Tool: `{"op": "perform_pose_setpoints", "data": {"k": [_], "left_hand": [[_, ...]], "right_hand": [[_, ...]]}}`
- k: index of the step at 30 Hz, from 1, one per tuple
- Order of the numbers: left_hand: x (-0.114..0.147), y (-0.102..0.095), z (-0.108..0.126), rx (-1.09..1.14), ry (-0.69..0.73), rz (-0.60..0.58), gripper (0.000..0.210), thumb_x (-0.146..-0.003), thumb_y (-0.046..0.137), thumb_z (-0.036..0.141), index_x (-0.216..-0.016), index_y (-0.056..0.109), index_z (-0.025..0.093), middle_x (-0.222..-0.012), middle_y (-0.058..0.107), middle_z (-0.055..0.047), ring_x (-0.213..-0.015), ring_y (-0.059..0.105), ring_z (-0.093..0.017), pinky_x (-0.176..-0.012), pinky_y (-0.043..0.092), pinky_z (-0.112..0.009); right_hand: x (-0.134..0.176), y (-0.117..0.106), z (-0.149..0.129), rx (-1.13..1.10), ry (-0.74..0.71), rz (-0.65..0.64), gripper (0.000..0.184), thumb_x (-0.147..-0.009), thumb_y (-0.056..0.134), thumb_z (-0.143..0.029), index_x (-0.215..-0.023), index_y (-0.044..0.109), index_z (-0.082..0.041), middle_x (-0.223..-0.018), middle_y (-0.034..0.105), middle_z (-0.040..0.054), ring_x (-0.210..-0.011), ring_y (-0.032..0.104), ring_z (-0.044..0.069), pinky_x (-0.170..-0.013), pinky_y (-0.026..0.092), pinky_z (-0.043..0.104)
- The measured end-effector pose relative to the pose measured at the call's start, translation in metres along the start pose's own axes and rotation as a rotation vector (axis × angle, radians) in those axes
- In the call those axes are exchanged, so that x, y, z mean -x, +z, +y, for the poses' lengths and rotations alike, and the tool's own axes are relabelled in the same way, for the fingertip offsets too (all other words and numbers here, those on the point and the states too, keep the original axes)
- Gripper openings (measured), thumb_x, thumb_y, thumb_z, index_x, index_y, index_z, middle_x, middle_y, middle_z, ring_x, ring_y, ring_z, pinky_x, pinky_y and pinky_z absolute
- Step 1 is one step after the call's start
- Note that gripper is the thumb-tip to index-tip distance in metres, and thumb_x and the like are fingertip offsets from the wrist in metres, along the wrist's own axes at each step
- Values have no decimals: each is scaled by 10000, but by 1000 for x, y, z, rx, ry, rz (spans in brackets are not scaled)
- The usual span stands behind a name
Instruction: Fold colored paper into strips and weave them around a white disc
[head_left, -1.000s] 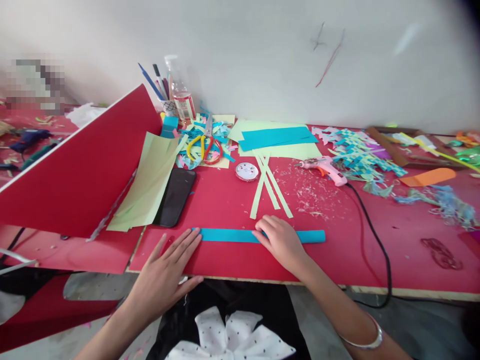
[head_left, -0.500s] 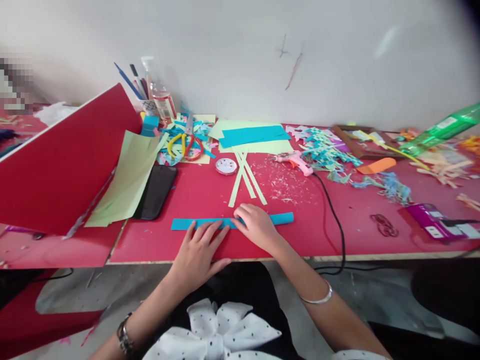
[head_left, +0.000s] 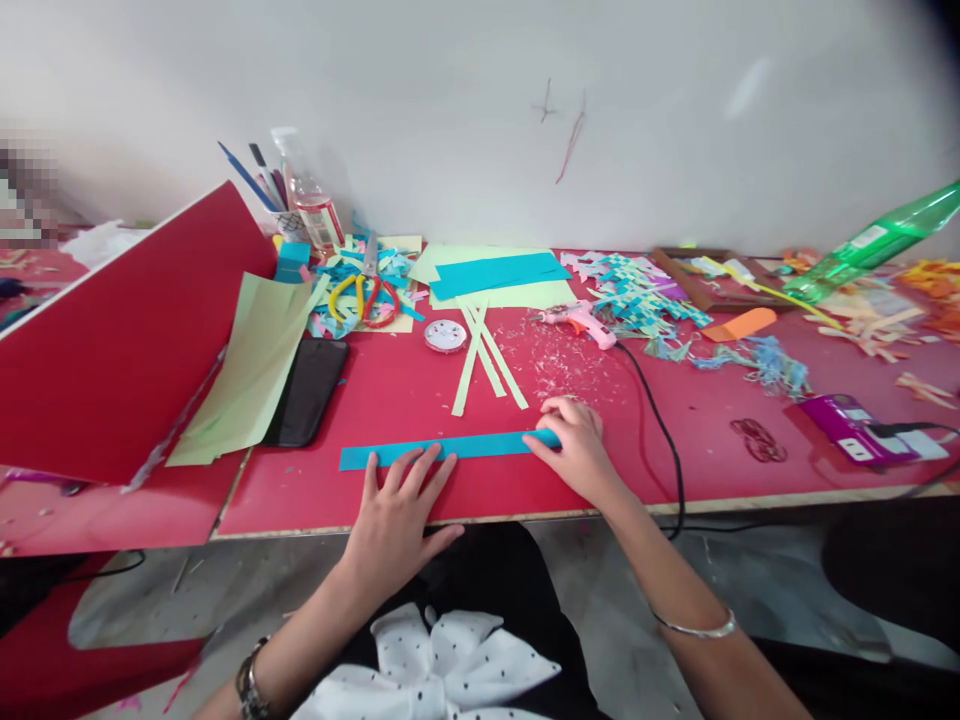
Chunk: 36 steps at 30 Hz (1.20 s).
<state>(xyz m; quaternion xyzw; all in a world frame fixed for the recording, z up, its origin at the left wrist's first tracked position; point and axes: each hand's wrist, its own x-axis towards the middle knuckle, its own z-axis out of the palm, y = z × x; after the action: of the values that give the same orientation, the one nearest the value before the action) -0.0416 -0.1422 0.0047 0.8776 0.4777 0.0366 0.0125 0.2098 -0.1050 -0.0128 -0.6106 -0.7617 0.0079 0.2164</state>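
Observation:
A long blue paper strip lies across the red table near its front edge. My left hand rests flat with spread fingers, their tips pressing on the strip's left half. At the strip's right end, my right hand has thumb and fingers closed around the paper. Just beyond the strip lie several pale green paper strips, crossing one another. Farther back, wider blue paper pieces rest on pale green sheets.
A pink glue gun with a black cord lies right of centre. Scissors sit on paper scraps at the back left. A black phone lies by a leaning red board. A green bottle is at the far right.
My right hand has slid rightward along the blue strip, from near its middle to its right end. My left hand stays on the strip's left half.

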Motion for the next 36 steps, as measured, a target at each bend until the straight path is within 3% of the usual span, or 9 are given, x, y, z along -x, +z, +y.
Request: {"op": "perform_pose_setpoints", "data": {"k": [4, 9, 19, 36], "left_hand": [[0, -1, 0, 1, 0, 6, 618, -765, 419, 510, -1307, 286, 245, -1325, 370, -57, -1134, 358, -297, -959, 192, -577], [-1, -1, 1, -14, -5, -3, 629, -761, 417, 520, -1308, 286, 238, -1321, 374, -58, -1129, 363, -301, -944, 214, -584], [-5, -4, 10, -78, -54, 25, 637, -732, 437, 557, -1296, 301, 293, -1245, 447, -66, -1053, 406, -305, -918, 250, -573], [-4, -3, 9, -63, -61, 16, 644, -722, 445, 567, -1289, 314, 291, -1244, 430, -78, -1046, 388, -310, -890, 248, -594]], "right_hand": [[9, -4, 16, 25, 83, 24, 209, -760, 510, -372, -661, 535, -190, -1060, 510, 57, -951, 463, 227, -807, 289, 382], [15, -7, 22, 77, 132, 30, 220, -776, 485, -361, -650, 539, -188, -1057, 528, 53, -949, 474, 230, -809, 297, 385], [15, -3, 19, 109, 122, 85, 258, -805, 420, -334, -613, 503, -182, -1014, 566, 84, -937, 497, 226, -776, 357, 357], [8, -3, 15, 249, 123, 56, 281, -814, 425, -327, -586, 489, -176, -896, 565, 74, -816, 486, 201, -664, 377, 303]]}}
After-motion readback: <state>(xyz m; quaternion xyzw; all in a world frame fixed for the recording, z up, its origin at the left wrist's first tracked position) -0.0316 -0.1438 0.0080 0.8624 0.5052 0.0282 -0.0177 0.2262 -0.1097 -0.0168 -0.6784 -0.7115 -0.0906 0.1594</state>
